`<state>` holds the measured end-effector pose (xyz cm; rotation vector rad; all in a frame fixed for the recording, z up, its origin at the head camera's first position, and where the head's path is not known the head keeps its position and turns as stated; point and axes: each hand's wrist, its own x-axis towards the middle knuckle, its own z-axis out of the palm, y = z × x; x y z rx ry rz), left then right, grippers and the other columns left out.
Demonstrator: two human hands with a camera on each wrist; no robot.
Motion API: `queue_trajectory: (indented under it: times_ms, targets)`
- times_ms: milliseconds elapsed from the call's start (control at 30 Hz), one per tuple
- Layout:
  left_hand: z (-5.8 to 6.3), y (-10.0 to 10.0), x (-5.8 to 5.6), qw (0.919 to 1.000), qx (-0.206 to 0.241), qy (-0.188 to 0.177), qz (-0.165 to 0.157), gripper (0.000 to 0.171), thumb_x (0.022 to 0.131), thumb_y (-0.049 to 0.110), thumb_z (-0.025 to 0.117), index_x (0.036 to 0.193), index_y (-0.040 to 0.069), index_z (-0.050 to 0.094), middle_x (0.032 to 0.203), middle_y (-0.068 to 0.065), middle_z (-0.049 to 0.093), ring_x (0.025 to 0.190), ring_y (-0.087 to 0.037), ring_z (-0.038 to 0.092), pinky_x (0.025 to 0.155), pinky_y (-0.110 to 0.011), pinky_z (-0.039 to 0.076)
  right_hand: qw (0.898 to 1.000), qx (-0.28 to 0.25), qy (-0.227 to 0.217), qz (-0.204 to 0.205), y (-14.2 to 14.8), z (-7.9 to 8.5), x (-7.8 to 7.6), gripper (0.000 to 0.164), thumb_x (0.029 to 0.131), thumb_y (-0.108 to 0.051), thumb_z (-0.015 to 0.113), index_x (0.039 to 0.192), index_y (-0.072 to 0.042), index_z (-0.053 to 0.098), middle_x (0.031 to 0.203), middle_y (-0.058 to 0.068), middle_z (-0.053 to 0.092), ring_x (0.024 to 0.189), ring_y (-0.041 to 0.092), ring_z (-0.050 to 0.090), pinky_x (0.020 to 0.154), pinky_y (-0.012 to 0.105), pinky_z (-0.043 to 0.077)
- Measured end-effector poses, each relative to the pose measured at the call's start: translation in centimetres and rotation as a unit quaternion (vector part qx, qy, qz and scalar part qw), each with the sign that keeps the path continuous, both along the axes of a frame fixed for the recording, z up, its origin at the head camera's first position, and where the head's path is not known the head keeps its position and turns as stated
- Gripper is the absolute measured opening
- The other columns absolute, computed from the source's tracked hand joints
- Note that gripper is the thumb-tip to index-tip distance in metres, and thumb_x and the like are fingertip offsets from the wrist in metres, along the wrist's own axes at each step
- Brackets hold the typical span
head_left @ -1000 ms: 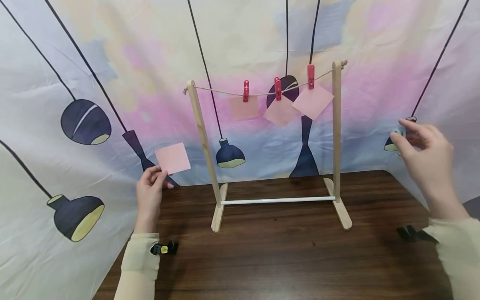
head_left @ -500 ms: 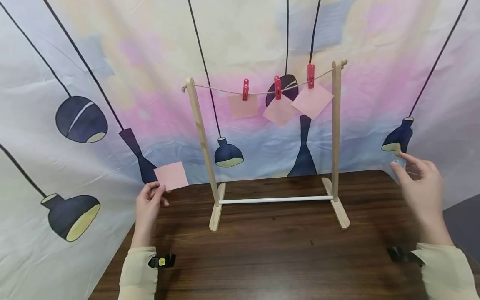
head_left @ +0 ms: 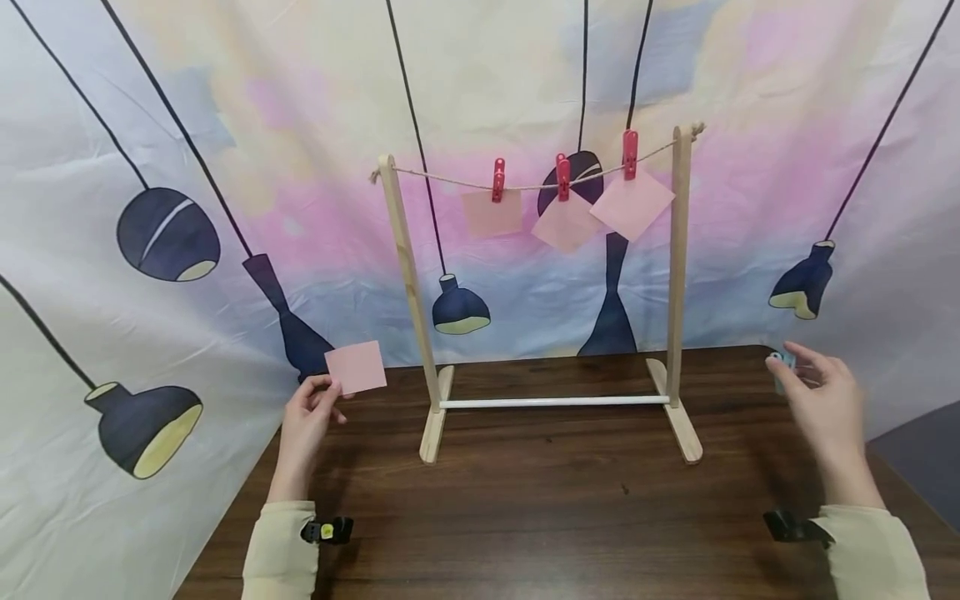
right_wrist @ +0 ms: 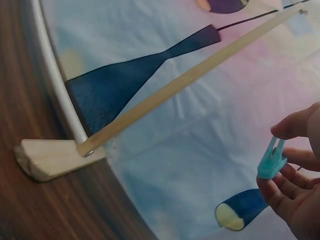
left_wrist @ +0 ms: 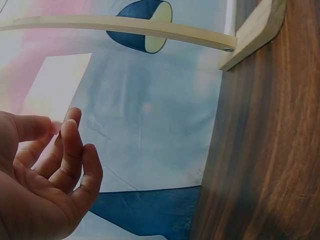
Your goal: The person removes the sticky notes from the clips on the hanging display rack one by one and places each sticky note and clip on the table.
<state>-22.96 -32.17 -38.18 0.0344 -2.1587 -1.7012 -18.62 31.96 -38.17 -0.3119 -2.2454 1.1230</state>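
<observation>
Three pink notes [head_left: 633, 207] hang in red clips [head_left: 563, 177] from a wooden stand [head_left: 678, 275] near the counter's [head_left: 562, 533] back edge in the head view, where the left hand [head_left: 309, 421] pinches a loose pink sheet [head_left: 358, 367] by its lower left corner, towards the counter's back left, and the right hand [head_left: 828, 408] holds a blue-green clip [head_left: 784, 362] near the back right corner. From the left wrist, the sheet looks light and easily creased, best pinched at an edge. From the right wrist, the clip seems light, hard plastic, probably springy, best squeezed at its handle ends.
</observation>
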Motion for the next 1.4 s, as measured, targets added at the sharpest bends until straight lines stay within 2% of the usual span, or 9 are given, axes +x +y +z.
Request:
queue_trajectory:
  times_ms: [133,267,333,400,567,800,967,1200,1400]
  targets:
    - [-0.3,0.1,-0.6,0.9995,-0.019,-0.026,-0.007,0.029,0.104,0.016,0.058,0.123,-0.005,0.054,0.076,0.016,0.066,0.058,-0.009,0.059,0.061,-0.021,0.051,1.000,0.014,-0.016,0.002,0.3,-1.1,-0.5,0.053,0.100,-0.034,0.062,0.140,0.001,0.057,0.125,0.022,0.052,0.085,-0.012,0.039,0.067,0.019,0.036]
    - [-0.6,0.2,-1.0,0.9974,-0.056,-0.046,-0.006,0.033,0.102,0.022,0.062,0.122,-0.004,0.057,0.083,0.011,0.062,0.070,-0.009,0.061,0.068,-0.022,0.051,0.999,0.026,-0.044,0.009,0.5,-2.4,-1.0,0.055,0.102,-0.036,0.059,0.141,0.003,0.055,0.123,0.026,0.053,0.097,0.021,0.054,0.069,0.030,0.038]
    - [-0.7,0.3,-1.0,0.9959,-0.071,-0.056,-0.002,0.035,0.102,0.024,0.063,0.121,-0.004,0.059,0.087,0.006,0.061,0.073,-0.009,0.060,0.070,-0.023,0.052,0.997,0.033,-0.062,0.018,0.5,-3.2,-1.3,0.057,0.103,-0.038,0.057,0.140,0.004,0.054,0.120,0.029,0.053,0.103,0.039,0.053,0.068,0.036,0.039]
    - [-1.0,0.3,-1.0,0.9944,-0.079,-0.070,0.003,0.034,0.101,0.023,0.064,0.120,-0.005,0.060,0.088,0.001,0.061,0.074,-0.010,0.060,0.070,-0.023,0.052,0.996,0.041,-0.081,0.029,0.5,-4.0,-1.6,0.059,0.103,-0.040,0.056,0.140,0.006,0.053,0.121,0.031,0.053,0.106,0.046,0.053,0.068,0.043,0.042]
    - [-1.9,0.1,-0.9,0.9899,-0.096,-0.103,0.006,0.029,0.100,0.014,0.065,0.118,-0.008,0.060,0.088,-0.005,0.065,0.071,-0.017,0.062,0.065,-0.026,0.053,0.990,0.053,-0.122,0.053,0.5,-5.7,-2.4,0.062,0.103,-0.044,0.053,0.139,0.007,0.053,0.122,0.033,0.056,0.105,0.049,0.054,0.071,0.053,0.047]
    - [-3.4,0.1,-0.7,0.9842,-0.082,-0.157,-0.005,0.034,0.097,0.011,0.067,0.119,-0.013,0.060,0.086,-0.004,0.067,0.067,-0.018,0.062,0.062,-0.028,0.054,0.980,0.066,-0.163,0.093,0.9,-6.7,-3.4,0.068,0.102,-0.049,0.053,0.138,0.008,0.053,0.116,0.033,0.062,0.091,0.041,0.063,0.062,0.037,0.049]
    - [-4.0,0.4,-0.8,0.9784,-0.087,-0.187,-0.012,0.034,0.097,0.011,0.067,0.118,-0.015,0.060,0.086,-0.005,0.068,0.064,-0.017,0.061,0.061,-0.029,0.054,0.973,0.085,-0.183,0.113,1.6,-7.3,-3.8,0.064,0.103,-0.044,0.054,0.135,0.012,0.053,0.106,0.030,0.066,0.081,0.033,0.065,0.067,0.045,0.052]
    - [-4.3,0.5,-0.9,0.9722,-0.097,-0.212,-0.025,0.036,0.097,0.010,0.066,0.120,-0.016,0.059,0.094,-0.015,0.069,0.066,-0.019,0.064,0.064,-0.032,0.055,0.955,0.094,-0.238,0.148,1.8,-7.9,-4.2,0.060,0.103,-0.034,0.054,0.138,0.015,0.047,0.131,0.042,0.050,0.112,0.059,0.050,0.088,0.066,0.046]
    - [-4.6,0.3,-1.2,0.9666,-0.101,-0.232,-0.038,0.036,0.096,0.010,0.066,0.121,-0.015,0.059,0.093,-0.013,0.069,0.067,-0.018,0.065,0.063,-0.030,0.054,0.944,0.081,-0.271,0.169,1.5,-8.0,-4.2,0.059,0.099,-0.022,0.060,0.141,0.015,0.043,0.136,0.044,0.043,0.116,0.060,0.046,0.091,0.065,0.045]
